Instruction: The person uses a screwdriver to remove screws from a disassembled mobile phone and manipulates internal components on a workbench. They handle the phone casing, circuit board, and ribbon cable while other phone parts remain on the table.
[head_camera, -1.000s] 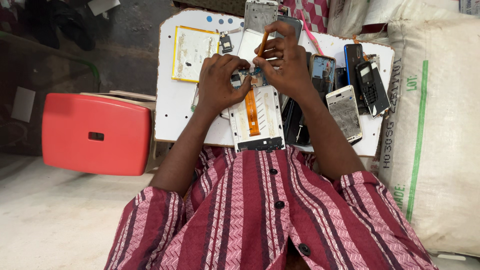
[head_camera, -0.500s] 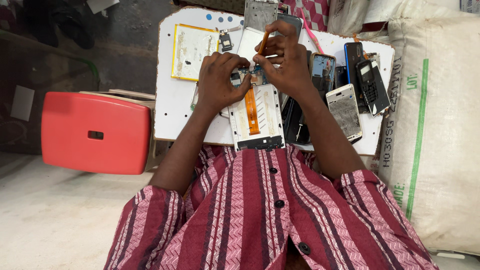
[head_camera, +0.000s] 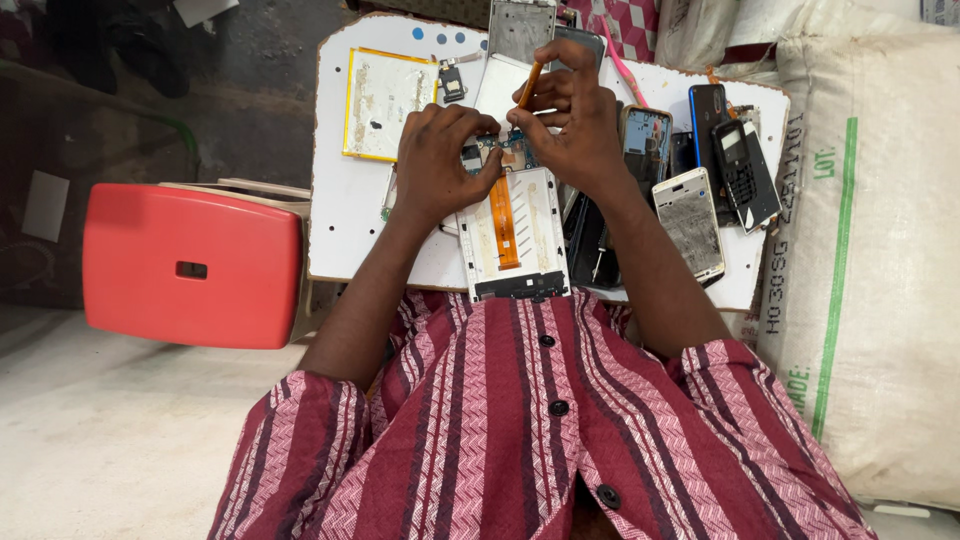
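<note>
Little has been shifted since the earlier frames: both hands are kept at the far end of the opened phone (head_camera: 512, 235), which lies on the white surface (head_camera: 345, 215) just in front of the person. The left hand (head_camera: 437, 160) is pressed on the phone's upper left corner, fingers curled against it as a brace. The right hand (head_camera: 575, 120) is closed around an orange tool (head_camera: 529, 86), its tip set down at the circuit board (head_camera: 500, 152). As judged from the pictures, the back has already been taken off and the orange ribbon cable (head_camera: 503, 208) laid bare, while the board is not yet lifted out. Other phones (head_camera: 690, 220) and a loose panel (head_camera: 384, 102) are spread about the surface; a red stool (head_camera: 190, 265) stands at left.
</note>
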